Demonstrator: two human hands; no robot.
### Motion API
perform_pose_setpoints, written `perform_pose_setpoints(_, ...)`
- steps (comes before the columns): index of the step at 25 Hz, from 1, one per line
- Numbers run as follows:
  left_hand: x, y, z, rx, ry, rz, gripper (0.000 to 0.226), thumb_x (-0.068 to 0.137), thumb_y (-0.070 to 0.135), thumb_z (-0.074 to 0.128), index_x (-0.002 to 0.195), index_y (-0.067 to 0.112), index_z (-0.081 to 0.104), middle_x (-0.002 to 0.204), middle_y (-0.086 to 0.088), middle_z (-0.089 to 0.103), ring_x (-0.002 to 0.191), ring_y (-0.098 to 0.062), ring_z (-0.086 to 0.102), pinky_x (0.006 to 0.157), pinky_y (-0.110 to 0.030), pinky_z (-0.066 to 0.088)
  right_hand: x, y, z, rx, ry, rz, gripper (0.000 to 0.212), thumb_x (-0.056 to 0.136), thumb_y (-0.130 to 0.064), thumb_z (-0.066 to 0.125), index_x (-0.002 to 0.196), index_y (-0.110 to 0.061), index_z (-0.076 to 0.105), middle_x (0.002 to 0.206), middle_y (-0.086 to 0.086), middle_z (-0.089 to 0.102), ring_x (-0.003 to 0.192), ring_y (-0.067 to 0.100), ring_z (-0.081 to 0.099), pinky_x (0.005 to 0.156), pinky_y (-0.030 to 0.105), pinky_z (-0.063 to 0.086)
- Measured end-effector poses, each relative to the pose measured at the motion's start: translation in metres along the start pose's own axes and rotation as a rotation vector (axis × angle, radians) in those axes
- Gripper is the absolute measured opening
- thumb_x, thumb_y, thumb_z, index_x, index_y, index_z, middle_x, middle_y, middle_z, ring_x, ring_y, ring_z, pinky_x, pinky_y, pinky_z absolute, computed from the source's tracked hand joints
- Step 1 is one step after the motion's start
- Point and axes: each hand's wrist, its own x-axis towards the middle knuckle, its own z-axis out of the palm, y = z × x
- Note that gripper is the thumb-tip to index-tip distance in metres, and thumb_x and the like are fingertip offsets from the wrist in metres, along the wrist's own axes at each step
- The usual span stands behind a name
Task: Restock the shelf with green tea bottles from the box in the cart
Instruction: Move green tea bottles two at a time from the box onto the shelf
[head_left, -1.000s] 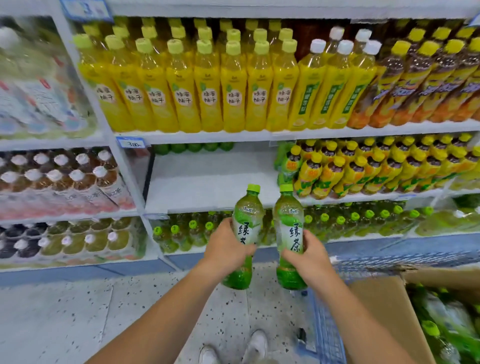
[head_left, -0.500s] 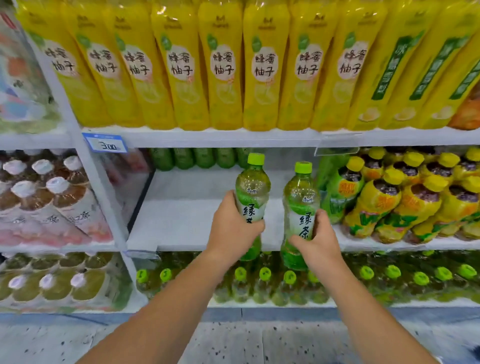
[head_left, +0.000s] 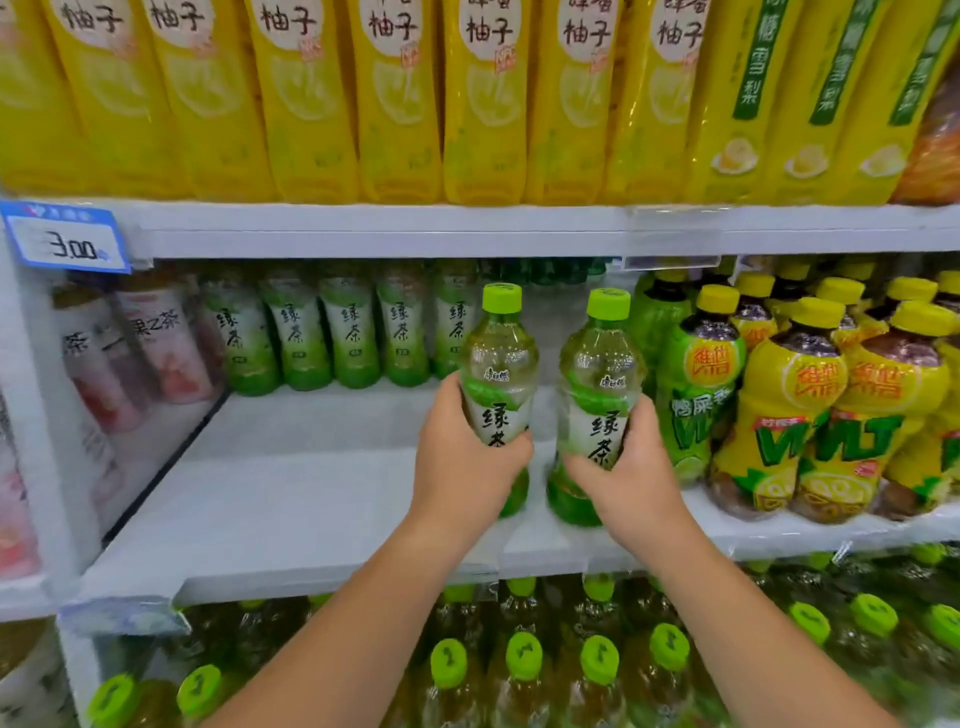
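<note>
While both hands reach into a white store shelf (head_left: 291, 499), its front part is bare and five green tea bottles (head_left: 348, 338) stand in a row at the back. Left hand (head_left: 462, 462) is closed around one green tea bottle (head_left: 498, 358), and right hand (head_left: 628, 473) is closed around a second green tea bottle (head_left: 600, 369). Both are upright with light green caps, just beside each other over the shelf; I cannot tell if the bottoms touch it. Their labels read 绿茶. On the right, yellow-capped bottles (head_left: 795, 415) show "VLT"-like letters. Above stand yellow bottles (head_left: 395, 98) marked 柚子, and a blue price tag (head_left: 67, 241) reads 3.00. Below, more green-capped bottles (head_left: 524, 660) fill the lower shelf.
</note>
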Motion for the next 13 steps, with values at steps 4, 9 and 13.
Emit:
perform_pose_setpoints(4, -0.003, -0.024, -0.007, 0.017, -0.073, 0.075, 0.06, 0.073, 0.03, 0.087, 0.119, 0.045, 0.053, 0.114, 0.021, 0.064, 0.103, 0.008, 0.06, 0.085, -0.018, 0.051, -0.004, 0.014, 0.001, -0.023, 0.003, -0.089, 0.06, 0.083, -0.009, 0.074, 0.128, -0.032, 0.042, 0.111, -0.015, 0.063, 0.097, -0.008, 0.061, 0.08, 0.015, 0.049)
perform_pose_setpoints(9, -0.01, -0.042, -0.024, 0.158, -0.126, 0.074, 0.059, 0.072, 0.042, 0.086, 0.124, 0.043, 0.059, 0.122, 0.013, 0.058, 0.106, 0.002, 0.057, 0.088, -0.018, 0.049, -0.016, 0.022, -0.002, -0.11, 0.029, -0.096, 0.066, 0.079, -0.031, 0.081, 0.133, -0.033, 0.043, 0.12, -0.016, 0.057, 0.109, 0.0, 0.058, 0.086, 0.017, 0.046)
perform_pose_setpoints(13, -0.019, -0.041, -0.023, 0.261, -0.097, 0.133, 0.04, 0.076, 0.037, 0.084, 0.11, 0.041, 0.063, 0.109, 0.015, 0.057, 0.093, 0.011, 0.054, 0.071, -0.004, 0.043, -0.021, 0.02, 0.002, -0.198, 0.077, -0.116, 0.052, 0.079, -0.028, 0.082, 0.116, -0.039, 0.047, 0.107, -0.021, 0.061, 0.096, -0.009, 0.057, 0.073, 0.011, 0.043)
